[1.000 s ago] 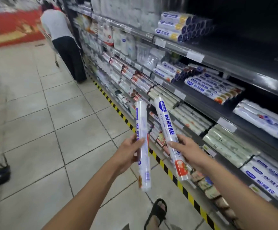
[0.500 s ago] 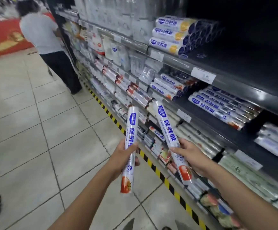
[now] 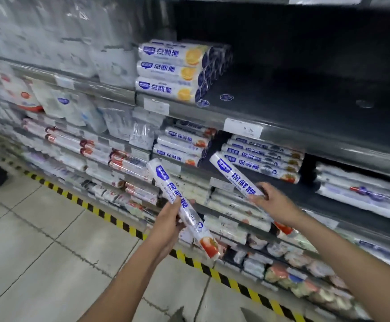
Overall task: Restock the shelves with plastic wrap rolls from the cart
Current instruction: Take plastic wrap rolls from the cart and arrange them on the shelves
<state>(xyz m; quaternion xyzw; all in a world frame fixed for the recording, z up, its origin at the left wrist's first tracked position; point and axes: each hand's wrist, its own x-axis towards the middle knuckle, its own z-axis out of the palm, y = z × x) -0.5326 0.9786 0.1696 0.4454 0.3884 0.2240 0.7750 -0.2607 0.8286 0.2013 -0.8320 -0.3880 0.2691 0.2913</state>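
Your left hand (image 3: 167, 223) curls round the first roll (image 3: 163, 178) mid-length. The blue label sits above the grip, the tomato end below. Your right hand (image 3: 275, 205) pinches the second roll (image 3: 235, 176) at its near end. The far end angles up-left of the grip, near the stacked rolls (image 3: 266, 156) on the shelf — contact unclear, frame blurred.
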